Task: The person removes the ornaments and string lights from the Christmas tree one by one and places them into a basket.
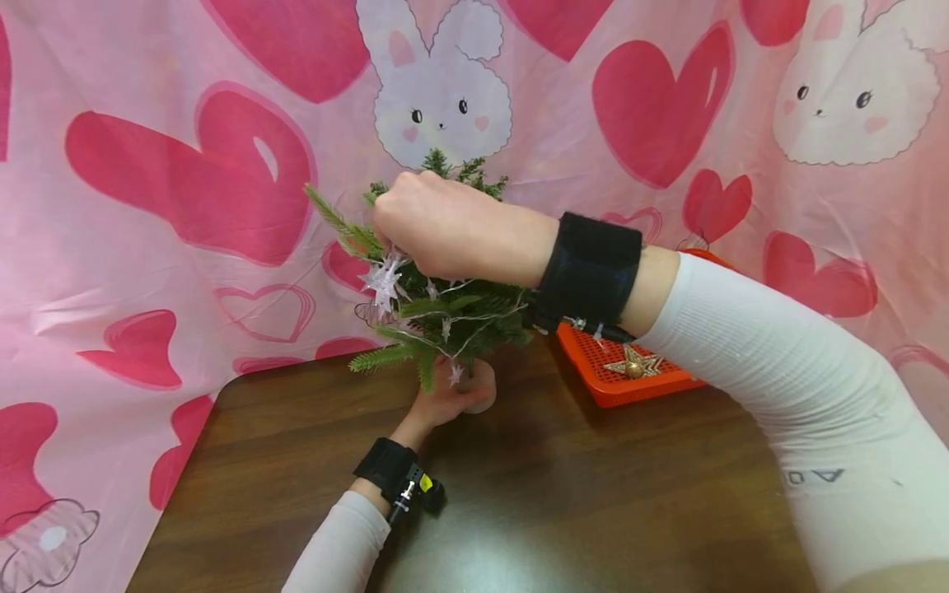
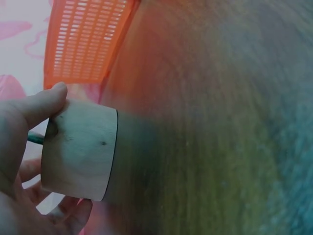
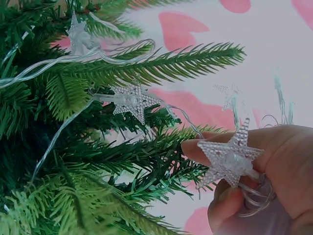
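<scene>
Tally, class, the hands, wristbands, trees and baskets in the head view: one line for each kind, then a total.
Hands: 2 (left hand, right hand)
Wristbands: 2 (left band, right band)
Tree: 1
Basket: 1
Total: 6

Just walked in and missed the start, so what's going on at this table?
A person's left hand holds the pale base of an artificial fir tree. The right hand, near the tree's top, holds looped wire from clear star string lights; more of these lights lie across the tree. An orange basket to the right contains a gold star ornament.
</scene>
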{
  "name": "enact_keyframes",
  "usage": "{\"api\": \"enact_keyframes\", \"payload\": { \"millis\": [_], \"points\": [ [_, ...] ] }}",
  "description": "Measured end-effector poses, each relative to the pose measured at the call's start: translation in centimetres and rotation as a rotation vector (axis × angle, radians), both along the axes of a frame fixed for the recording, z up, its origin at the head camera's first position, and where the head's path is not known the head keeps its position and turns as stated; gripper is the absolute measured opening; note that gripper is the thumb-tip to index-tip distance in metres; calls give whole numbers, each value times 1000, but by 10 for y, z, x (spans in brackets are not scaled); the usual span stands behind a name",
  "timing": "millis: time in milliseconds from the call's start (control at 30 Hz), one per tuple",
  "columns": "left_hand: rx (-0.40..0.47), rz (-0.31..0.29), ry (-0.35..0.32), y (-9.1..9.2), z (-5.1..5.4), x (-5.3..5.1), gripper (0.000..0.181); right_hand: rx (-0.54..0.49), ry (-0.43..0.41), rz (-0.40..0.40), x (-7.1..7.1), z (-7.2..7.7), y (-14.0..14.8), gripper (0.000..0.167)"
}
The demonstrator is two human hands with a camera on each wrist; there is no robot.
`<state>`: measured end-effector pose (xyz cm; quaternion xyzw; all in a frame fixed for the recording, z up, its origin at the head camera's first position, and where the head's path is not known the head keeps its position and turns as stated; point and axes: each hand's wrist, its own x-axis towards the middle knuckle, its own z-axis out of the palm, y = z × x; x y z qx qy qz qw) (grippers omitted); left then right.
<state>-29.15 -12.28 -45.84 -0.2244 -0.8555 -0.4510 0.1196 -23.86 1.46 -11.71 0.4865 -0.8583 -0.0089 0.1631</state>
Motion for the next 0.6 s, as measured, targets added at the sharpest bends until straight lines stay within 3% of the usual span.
{"api": "enact_keyframes", "payload": {
  "millis": [67,167,300,367,533,600],
  "points": [
    [1,23,12,2,1,2,80,5,7,-16,0,0,1,36],
    [-28,73,8,7,12,11,77,4,15,-25,1,0,3,36],
    [13,132,-59,13,19,20,69,-31,12,17,1,-2,4,36],
    [31,190,-99,16,18,23,71,-36,-1,39,2,-2,3,35],
    [-70,326,-190,20,20,29,82,-7,-38,52,6,-1,2,22],
    [-96,299,-181,19,20,28,80,-5,-48,61,7,-2,2,10]
  ]
}}
